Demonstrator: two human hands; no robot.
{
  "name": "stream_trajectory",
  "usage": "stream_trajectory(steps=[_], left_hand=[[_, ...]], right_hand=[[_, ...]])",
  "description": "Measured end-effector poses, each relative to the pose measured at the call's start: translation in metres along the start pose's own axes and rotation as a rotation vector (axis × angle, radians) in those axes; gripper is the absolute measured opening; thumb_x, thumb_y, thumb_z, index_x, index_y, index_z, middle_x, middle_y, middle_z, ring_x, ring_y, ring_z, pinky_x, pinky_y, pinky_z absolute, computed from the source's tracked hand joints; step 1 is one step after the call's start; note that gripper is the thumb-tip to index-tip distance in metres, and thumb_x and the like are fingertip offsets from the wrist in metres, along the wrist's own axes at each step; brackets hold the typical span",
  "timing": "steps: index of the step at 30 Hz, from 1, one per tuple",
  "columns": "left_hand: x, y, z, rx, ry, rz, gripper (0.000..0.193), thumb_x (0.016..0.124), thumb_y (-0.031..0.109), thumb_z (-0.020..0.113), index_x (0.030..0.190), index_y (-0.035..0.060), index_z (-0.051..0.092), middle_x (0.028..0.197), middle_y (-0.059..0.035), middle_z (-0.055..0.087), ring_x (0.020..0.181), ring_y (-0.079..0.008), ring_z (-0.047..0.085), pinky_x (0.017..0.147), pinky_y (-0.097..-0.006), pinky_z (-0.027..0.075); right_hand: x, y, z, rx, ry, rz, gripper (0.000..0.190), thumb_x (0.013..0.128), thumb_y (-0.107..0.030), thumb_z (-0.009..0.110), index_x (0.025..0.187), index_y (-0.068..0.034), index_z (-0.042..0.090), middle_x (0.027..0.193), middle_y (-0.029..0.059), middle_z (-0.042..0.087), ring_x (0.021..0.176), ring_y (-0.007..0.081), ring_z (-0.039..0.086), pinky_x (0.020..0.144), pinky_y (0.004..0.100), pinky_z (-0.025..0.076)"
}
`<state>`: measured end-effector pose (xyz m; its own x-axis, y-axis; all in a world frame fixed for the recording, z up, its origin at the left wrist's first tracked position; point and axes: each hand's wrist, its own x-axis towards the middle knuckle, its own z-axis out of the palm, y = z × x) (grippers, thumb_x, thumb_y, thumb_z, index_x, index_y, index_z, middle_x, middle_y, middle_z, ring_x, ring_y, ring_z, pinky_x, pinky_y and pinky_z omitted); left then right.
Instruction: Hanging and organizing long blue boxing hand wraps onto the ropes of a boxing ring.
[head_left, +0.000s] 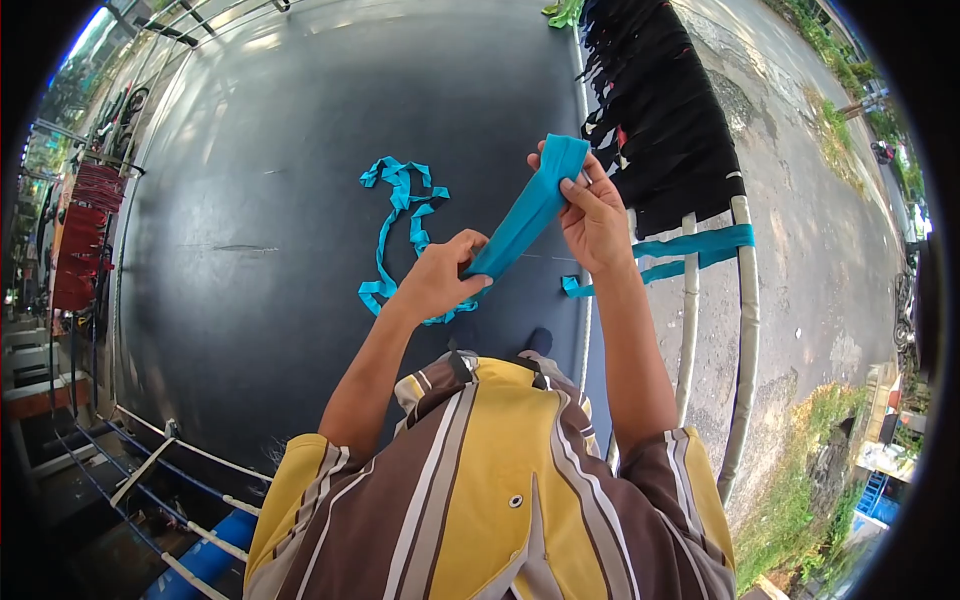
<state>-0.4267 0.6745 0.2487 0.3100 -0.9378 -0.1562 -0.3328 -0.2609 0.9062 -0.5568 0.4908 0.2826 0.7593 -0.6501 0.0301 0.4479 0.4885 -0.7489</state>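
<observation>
A turquoise cloth strip (517, 217), which looks like a boxing hand wrap, stretches taut between my two hands. My left hand (442, 274) pinches its lower end between thumb and fingers. Higher and to the right, my right hand (596, 214) grips the upper end, where the cloth lies folded over the fingers with the thumb pressed on it. A long loose length of turquoise cloth (386, 236) lies in twists on the dark mat (300, 360) beyond my left hand. Whether it joins the held strip is hidden behind that hand.
Padded ropes (746, 300) run along my right side. Over them hang another turquoise strip (727, 240) and many black cloth strips (660, 112). Red strips (79, 255) hang on the far left ropes. A blue barrel (202, 559) stands below the lower left ropes.
</observation>
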Motion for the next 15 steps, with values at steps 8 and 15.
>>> stream_trajectory(steps=[8,15], left_hand=[[-0.03,0.007,-0.016,-0.275,-0.161,-0.106,0.027,0.086,0.027,0.072,0.095,0.0016,0.072,0.081,-0.0049,0.07,0.073,-0.0102,0.062,0.069,-0.0272,0.05],[-0.004,0.078,-0.016,-0.413,0.254,-0.127,0.029,0.095,0.022,0.06,0.107,-0.0033,0.067,0.091,-0.0102,0.071,0.081,-0.0118,0.068,0.077,-0.0259,0.054]], right_hand=[[0.036,0.011,-0.001,0.062,-0.052,0.032,0.036,0.092,0.01,0.043,0.127,0.002,0.044,0.126,0.0209,0.057,0.116,0.0293,0.059,0.091,0.0336,0.056],[0.003,0.033,-0.004,0.133,0.086,0.434,0.042,0.1,-0.035,0.047,0.124,0.0,0.048,0.108,0.0166,0.063,0.105,0.0262,0.063,0.092,0.0393,0.052]])
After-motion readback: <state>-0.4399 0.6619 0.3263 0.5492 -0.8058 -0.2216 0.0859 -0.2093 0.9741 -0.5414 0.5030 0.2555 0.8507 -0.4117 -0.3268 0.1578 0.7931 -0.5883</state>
